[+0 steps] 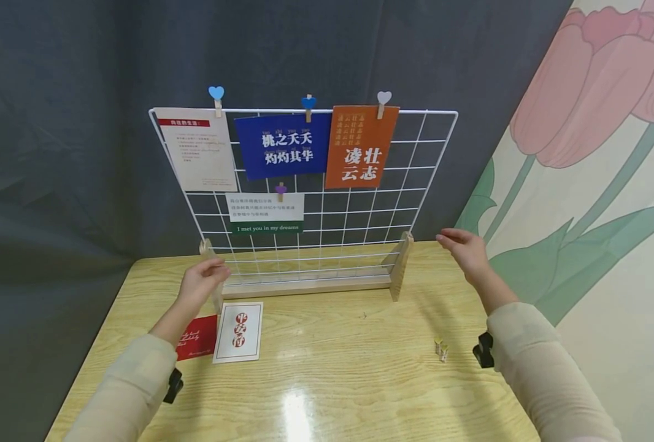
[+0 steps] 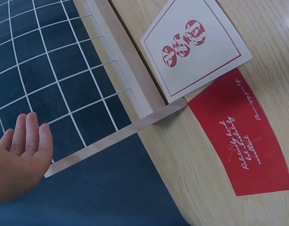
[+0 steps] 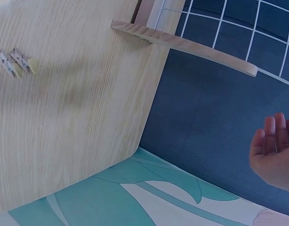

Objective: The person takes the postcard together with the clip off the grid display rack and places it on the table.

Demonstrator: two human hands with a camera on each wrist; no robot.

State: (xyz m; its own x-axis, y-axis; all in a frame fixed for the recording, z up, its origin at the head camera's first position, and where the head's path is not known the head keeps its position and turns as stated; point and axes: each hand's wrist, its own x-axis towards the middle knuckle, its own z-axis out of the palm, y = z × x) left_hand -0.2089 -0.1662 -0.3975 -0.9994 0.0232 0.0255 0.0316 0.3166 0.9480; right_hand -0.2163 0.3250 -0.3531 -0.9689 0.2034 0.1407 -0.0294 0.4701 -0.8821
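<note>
My left hand (image 1: 199,283) hovers beside the left wooden foot of the white wire grid (image 1: 320,245), fingers nearly straight and holding nothing. My right hand (image 1: 467,252) is in the air right of the stand, also empty, its fingers loosely extended. Clipped to the grid are a white card with a red strip (image 1: 197,150), a blue card (image 1: 283,146), an orange card (image 1: 354,169) and a white-and-green card (image 1: 266,213). Heart clothespins in light blue (image 1: 216,93), blue (image 1: 308,104), white (image 1: 384,98) and purple (image 1: 281,191) hold them.
A red card (image 2: 248,136) and a white card with red circles (image 1: 238,331) lie on the wooden table (image 1: 327,344), left of middle. Two small clothespins with yellow tops (image 3: 17,63) lie at the right. Behind hang a dark curtain (image 1: 283,49) and a tulip-print cloth (image 1: 592,135).
</note>
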